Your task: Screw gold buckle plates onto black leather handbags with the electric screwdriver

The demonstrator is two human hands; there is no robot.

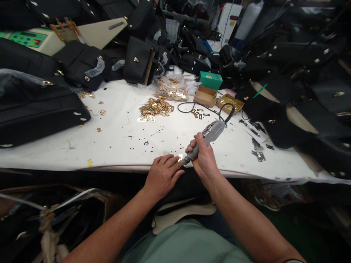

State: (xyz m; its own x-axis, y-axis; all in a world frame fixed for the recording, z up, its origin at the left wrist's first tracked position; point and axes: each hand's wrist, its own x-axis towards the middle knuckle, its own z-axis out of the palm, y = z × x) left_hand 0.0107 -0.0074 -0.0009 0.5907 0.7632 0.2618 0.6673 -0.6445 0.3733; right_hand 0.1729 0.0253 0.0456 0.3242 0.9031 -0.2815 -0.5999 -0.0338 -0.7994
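My right hand [204,153] is wrapped round a grey corded power tool [212,131], whose tip points down and left to the table's front edge. My left hand [164,171] lies flat there, palm down, its fingers reaching the tool's tip. A small shiny metal plate [180,157] shows just beyond the left fingertips, beside the tip. Black material [183,184] hangs over my lap below the hands. What lies directly under the left fingers is hidden.
On the white table [120,131] are a pile of gold metal pieces [157,108], a bag of them [172,88], an open cardboard box [205,96], a box of small gold parts [229,103], a green box [210,80] and a black bag [35,106] at the left.
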